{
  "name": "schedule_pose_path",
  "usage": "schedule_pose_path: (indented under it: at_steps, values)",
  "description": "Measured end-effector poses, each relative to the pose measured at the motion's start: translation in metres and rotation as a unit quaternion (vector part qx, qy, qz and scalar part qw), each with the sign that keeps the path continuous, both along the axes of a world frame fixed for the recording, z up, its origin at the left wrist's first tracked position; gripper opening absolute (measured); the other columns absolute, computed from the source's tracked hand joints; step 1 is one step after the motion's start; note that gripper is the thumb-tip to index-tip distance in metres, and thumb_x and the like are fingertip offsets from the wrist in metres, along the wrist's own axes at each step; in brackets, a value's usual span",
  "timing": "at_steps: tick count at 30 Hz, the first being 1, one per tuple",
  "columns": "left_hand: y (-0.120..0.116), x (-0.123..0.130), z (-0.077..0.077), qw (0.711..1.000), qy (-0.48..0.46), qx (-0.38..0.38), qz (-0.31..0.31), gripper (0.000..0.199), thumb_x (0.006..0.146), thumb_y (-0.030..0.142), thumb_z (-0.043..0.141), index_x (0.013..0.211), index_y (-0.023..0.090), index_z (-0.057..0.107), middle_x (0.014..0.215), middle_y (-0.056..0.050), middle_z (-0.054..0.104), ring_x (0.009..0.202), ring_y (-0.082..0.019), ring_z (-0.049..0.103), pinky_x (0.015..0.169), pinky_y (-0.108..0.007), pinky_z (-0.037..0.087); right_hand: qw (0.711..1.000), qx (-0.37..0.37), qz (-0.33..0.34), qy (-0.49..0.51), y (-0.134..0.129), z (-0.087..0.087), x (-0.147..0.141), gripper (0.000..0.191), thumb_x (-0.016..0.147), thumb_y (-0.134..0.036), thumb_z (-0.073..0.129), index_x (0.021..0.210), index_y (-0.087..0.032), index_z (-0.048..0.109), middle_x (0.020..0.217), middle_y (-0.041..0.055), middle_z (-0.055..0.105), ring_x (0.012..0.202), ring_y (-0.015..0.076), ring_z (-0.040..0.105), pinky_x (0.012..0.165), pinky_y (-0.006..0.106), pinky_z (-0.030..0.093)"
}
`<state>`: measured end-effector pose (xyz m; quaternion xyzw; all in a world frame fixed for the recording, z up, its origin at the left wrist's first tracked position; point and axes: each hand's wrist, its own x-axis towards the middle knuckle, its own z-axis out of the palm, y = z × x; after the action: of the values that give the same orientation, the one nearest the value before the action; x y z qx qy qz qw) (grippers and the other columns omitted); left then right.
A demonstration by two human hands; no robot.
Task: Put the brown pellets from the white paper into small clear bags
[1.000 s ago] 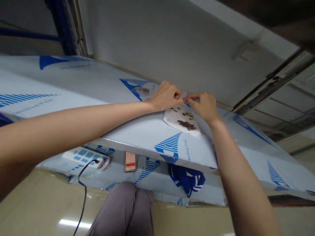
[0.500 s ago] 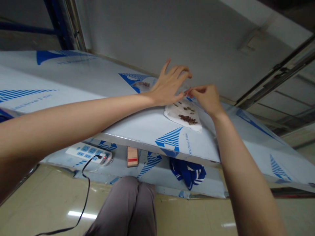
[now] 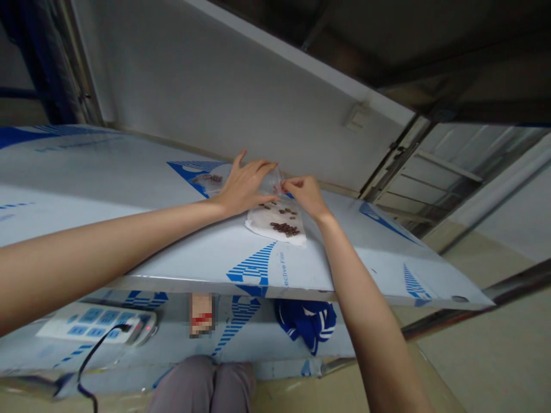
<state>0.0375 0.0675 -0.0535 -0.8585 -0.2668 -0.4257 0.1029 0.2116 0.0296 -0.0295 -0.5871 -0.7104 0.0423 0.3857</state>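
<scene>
The person's left hand (image 3: 245, 186) sits on the far side of a small clear plastic bag (image 3: 274, 182), its fingers spread and reaching up against the bag, the thumb low; whether it grips the bag or only touches it, I cannot tell. The right hand (image 3: 303, 197) is closed in a tight pinch, thumb and forefinger on the bag's upper edge. Both hands hover just above a crumpled white paper sheet (image 3: 262, 225), which lies on a table top covered in white-and-blue protective film (image 3: 129, 246), near its front edge. Small dark brown pieces (image 3: 284, 229) are scattered over the sheet, with the densest cluster towards its middle. Further left on the table top, a small patch of brown bits (image 3: 209, 179) shows, too small to tell what they are. Below the table top, on a lower shelf, are a white power strip with blue switches (image 3: 94, 324), its black cable (image 3: 92, 350), and a crumpled blue-and-white cloth (image 3: 305, 324). The person's knees in grey trousers (image 3: 202, 384) show just below that shelf.
</scene>
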Motion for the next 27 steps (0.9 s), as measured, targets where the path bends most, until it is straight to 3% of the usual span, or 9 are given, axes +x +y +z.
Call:
schedule_pose_path:
  at_steps: [6, 9, 13, 16, 22, 27]
  values:
    - [0.003, 0.000, 0.000, 0.999, -0.034, -0.031, 0.020, 0.055, 0.080, 0.048, 0.057, 0.126, 0.018, 0.053, 0.122, -0.011, 0.060, 0.116, -0.027, 0.053, 0.111, -0.051, 0.018, 0.995, -0.055, 0.064, 0.046, 0.001, 0.004, 0.012, 0.040, 0.086, -0.042, 0.045, 0.083, -0.014, 0.073, 0.089, 0.0097, 0.072, 0.079, 0.0179, 0.065, 0.077, 0.030, 0.047]
    - [0.007, -0.003, 0.003, 0.996, -0.052, -0.058, 0.047, 0.052, 0.081, 0.047, 0.056, 0.125, 0.020, 0.054, 0.124, -0.009, 0.059, 0.120, -0.027, 0.049, 0.109, -0.050, 0.020, 0.988, -0.113, 0.105, 0.015, -0.009, 0.013, 0.017, 0.031, 0.079, -0.042, 0.059, 0.092, -0.018, 0.073, 0.099, 0.0075, 0.071, 0.085, 0.0170, 0.064, 0.078, 0.028, 0.048]
    - [0.010, -0.007, 0.007, 0.991, -0.056, -0.094, 0.072, 0.052, 0.081, 0.048, 0.057, 0.125, 0.022, 0.054, 0.126, -0.008, 0.058, 0.123, -0.028, 0.045, 0.108, -0.047, 0.022, 0.946, -0.260, 0.165, -0.105, -0.022, 0.020, 0.012, 0.022, 0.064, -0.029, 0.074, 0.085, -0.022, 0.075, 0.083, 0.0016, 0.072, 0.075, 0.0149, 0.063, 0.067, 0.025, 0.047]
    - [0.009, -0.007, 0.007, 0.991, -0.056, -0.096, 0.068, 0.051, 0.080, 0.048, 0.058, 0.125, 0.024, 0.056, 0.125, -0.007, 0.058, 0.122, -0.029, 0.045, 0.107, -0.048, 0.022, 0.927, -0.314, 0.171, -0.115, -0.026, 0.018, 0.003, 0.015, 0.063, -0.019, 0.072, 0.077, -0.020, 0.075, 0.072, 0.0012, 0.071, 0.062, 0.0125, 0.060, 0.057, 0.024, 0.045]
    - [0.004, -0.005, 0.008, 0.995, -0.024, -0.091, 0.046, 0.050, 0.078, 0.046, 0.062, 0.123, 0.026, 0.058, 0.125, -0.008, 0.059, 0.120, -0.029, 0.046, 0.107, -0.052, 0.020, 0.929, -0.329, 0.158, -0.064, -0.023, 0.011, -0.002, 0.007, 0.064, -0.012, 0.068, 0.067, -0.018, 0.071, 0.061, 0.0008, 0.067, 0.054, 0.0110, 0.058, 0.052, 0.023, 0.044]
    - [0.005, -0.006, 0.009, 0.994, -0.013, -0.086, 0.060, 0.050, 0.077, 0.049, 0.063, 0.120, 0.024, 0.060, 0.123, -0.009, 0.060, 0.120, -0.028, 0.045, 0.107, -0.050, 0.020, 0.960, -0.248, 0.116, -0.059, -0.015, 0.010, 0.010, 0.006, 0.066, -0.014, 0.068, 0.070, -0.017, 0.071, 0.071, 0.0023, 0.071, 0.063, 0.0115, 0.062, 0.060, 0.022, 0.045]
